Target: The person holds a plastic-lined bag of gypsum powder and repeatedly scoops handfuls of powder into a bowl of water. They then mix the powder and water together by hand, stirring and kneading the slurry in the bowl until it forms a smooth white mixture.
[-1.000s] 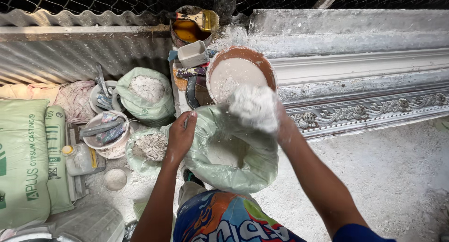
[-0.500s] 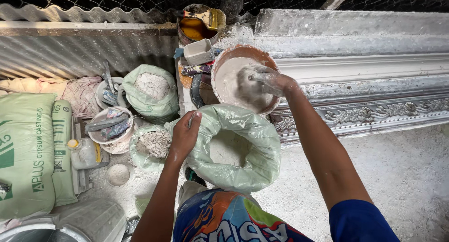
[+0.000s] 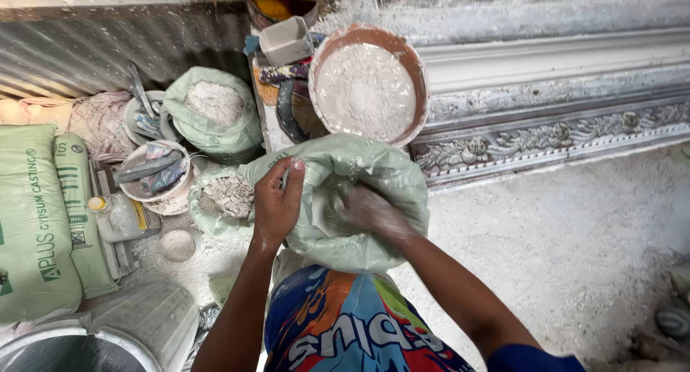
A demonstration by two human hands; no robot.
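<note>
Dusty floor; pale green sack open, powder-coated, hands inside.

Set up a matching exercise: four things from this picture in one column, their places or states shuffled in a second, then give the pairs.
1. left hand
2. right hand
3. round brown bowl of white powder
4. pale green printed sacks

a. stacked at far left
b. down inside the green plastic bag
c. beside the ornate moulding
d. gripping the bag's rim

Pairs: 1-d, 2-b, 3-c, 4-a
</note>
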